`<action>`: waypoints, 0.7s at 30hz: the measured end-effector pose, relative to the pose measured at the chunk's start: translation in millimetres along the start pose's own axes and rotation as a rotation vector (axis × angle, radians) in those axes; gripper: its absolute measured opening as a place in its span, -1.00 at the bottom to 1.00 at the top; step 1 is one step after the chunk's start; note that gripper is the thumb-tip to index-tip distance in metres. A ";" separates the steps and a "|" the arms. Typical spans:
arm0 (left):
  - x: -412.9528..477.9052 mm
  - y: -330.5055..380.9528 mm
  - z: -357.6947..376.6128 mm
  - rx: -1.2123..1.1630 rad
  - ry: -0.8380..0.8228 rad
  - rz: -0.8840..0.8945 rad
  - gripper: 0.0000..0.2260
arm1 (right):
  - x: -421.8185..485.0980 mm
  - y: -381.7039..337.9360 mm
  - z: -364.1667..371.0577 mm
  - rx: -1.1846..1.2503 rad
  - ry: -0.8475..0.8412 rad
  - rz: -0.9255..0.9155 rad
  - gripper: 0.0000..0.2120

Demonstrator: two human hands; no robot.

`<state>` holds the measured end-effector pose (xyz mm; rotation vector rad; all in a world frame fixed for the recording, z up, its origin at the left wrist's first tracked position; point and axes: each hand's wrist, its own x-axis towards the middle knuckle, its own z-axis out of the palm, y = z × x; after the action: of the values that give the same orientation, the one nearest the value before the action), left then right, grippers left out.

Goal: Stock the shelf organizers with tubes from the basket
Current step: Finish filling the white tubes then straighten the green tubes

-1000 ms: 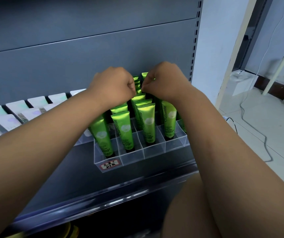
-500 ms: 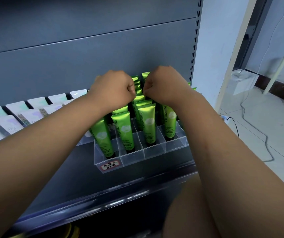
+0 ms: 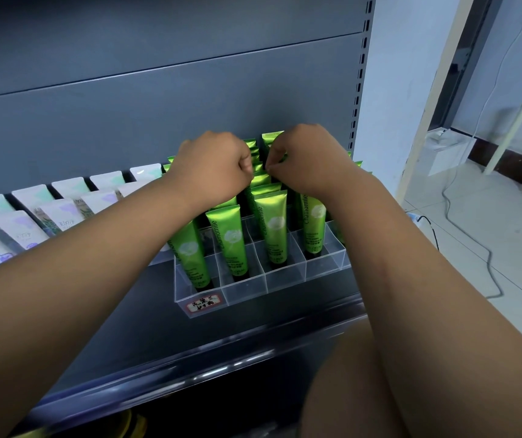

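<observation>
Reaching both arms to the back rows of the organizer, we judge the stocking to be well along; the clear plastic tray on the shelf already carries green tubes in several columns, row behind row up to the shelf's back panel; a cell at the front right corner looks bare, so a little filling may be left; the basket is not in view, so we cannot tell how many tubes wait in it.

Our left hand is curled into a fist over the left rear rows; our right hand is curled just beside it, fingertips drawn close together at the crimped tops of the middle rear tubes; the hands are near one another without touching; what lies under the fingers is hidden, so we cannot tell whether either hand holds a tube or only nudges the tops straight.

Each tube is glossy bright green with a white flower and pale lettering down its side; it stands cap down, flat crimped end up, leaning slightly back; the front tubes stand one to a cell. A red-edged label sits on the tray's front left face; pale white and lilac tubes fill the neighbouring rows to the left.
</observation>
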<state>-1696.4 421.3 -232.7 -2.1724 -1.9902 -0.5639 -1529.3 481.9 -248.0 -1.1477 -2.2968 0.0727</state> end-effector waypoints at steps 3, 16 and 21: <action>-0.1 1.0 -0.1 -0.001 -0.001 0.004 -0.91 | -0.1 0.5 -1.1 -0.003 -0.006 -0.005 -0.81; -4.1 -3.6 -1.0 -0.119 -0.012 0.031 -0.87 | -2.1 3.3 0.1 -0.020 -0.006 -0.023 -0.75; -2.5 -10.0 -2.6 -0.131 0.088 0.011 -0.84 | -0.8 4.8 -2.2 0.043 0.030 0.020 -0.80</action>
<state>-1706.9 419.2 -232.8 -2.1888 -1.9460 -0.7940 -1524.4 483.9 -247.9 -1.1426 -2.2470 0.1106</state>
